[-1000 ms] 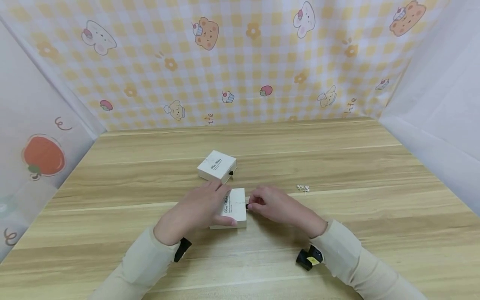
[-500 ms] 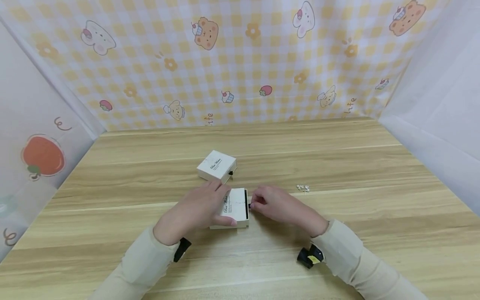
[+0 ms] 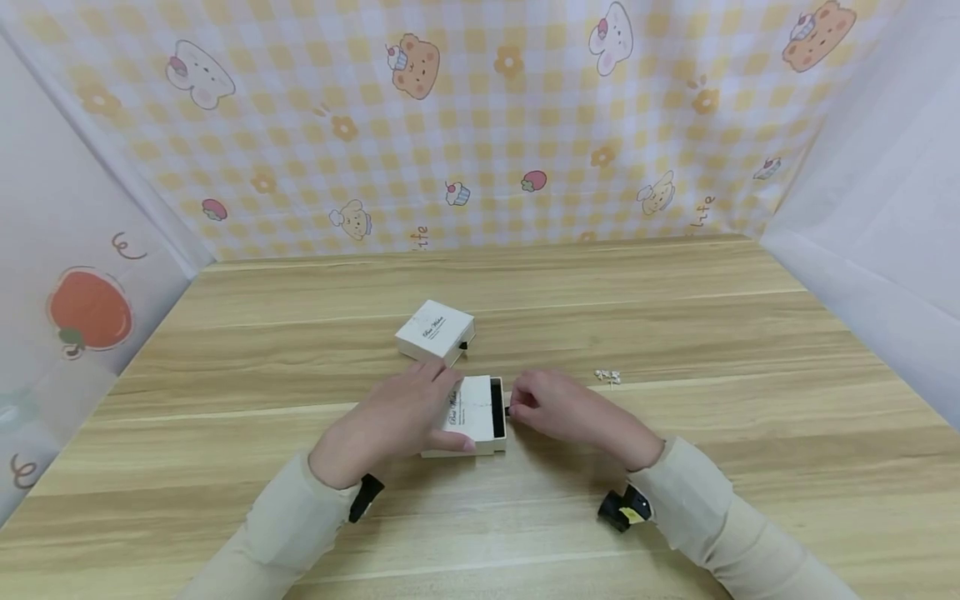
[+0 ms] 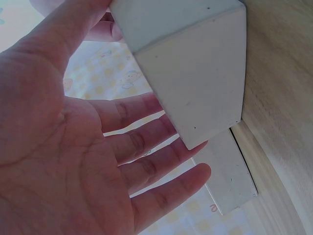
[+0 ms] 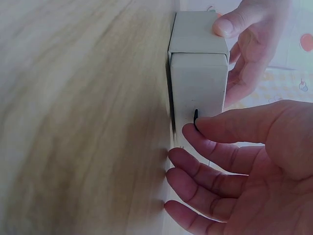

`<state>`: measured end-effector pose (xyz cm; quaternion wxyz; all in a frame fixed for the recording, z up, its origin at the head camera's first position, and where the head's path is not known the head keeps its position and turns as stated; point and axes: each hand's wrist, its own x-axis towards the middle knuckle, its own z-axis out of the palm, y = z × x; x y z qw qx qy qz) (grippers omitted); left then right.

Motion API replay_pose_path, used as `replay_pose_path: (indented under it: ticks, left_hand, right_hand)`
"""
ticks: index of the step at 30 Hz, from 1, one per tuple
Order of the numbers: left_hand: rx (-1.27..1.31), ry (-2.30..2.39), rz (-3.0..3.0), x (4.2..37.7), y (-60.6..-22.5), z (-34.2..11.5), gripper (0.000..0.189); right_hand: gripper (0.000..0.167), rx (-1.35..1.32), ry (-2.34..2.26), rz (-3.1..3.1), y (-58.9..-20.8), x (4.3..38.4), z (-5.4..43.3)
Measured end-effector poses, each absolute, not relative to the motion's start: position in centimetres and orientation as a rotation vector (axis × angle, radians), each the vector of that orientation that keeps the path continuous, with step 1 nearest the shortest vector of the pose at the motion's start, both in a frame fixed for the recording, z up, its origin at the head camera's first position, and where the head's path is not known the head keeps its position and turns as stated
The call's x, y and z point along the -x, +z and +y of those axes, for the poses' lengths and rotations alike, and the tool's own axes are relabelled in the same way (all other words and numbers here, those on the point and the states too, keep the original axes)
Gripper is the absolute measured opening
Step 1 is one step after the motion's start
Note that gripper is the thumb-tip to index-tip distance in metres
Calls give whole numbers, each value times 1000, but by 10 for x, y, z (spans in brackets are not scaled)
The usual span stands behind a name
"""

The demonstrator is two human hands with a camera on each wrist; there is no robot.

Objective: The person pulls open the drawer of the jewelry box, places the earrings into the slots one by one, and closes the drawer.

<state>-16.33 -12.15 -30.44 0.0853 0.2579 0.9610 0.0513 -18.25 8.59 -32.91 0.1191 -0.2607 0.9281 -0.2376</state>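
A small white drawer-style gift box (image 3: 477, 406) with black lettering lies on the table. My left hand (image 3: 390, 421) holds its sleeve, thumb on the near side and fingers across to the far side. From the right end the inner drawer (image 5: 199, 83) sticks out a little, and a strip of its black inside shows. Between thumb and index finger, my right hand (image 3: 566, 417) pinches the drawer's short black pull tab (image 5: 196, 114); the other fingers are loosely bent. The rest of the drawer's inside is hidden under the sleeve.
A second white box (image 3: 433, 327) with a black tab sits behind the first, closed. Several tiny silvery-white pieces (image 3: 609, 377) lie to the right on the wooden table (image 3: 712, 333). A checked curtain (image 3: 480, 125) hangs at the back.
The right hand has moved slightly right with the pull tab, and the drawer has slid out from flush to a visible dark gap. The left hand has kept its place on the sleeve.
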Motion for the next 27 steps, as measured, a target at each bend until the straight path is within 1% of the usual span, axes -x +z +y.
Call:
replay_pose_path:
  ticks: [13, 27]
  left_hand:
    - [-782, 140, 2858, 164, -304, -122, 83]
    - [-773, 151, 2855, 163, -303, -122, 83]
  right_hand:
    - [10, 794, -641, 2706, -326, 185, 92]
    - [8, 756, -549, 2716, -321, 186, 96]
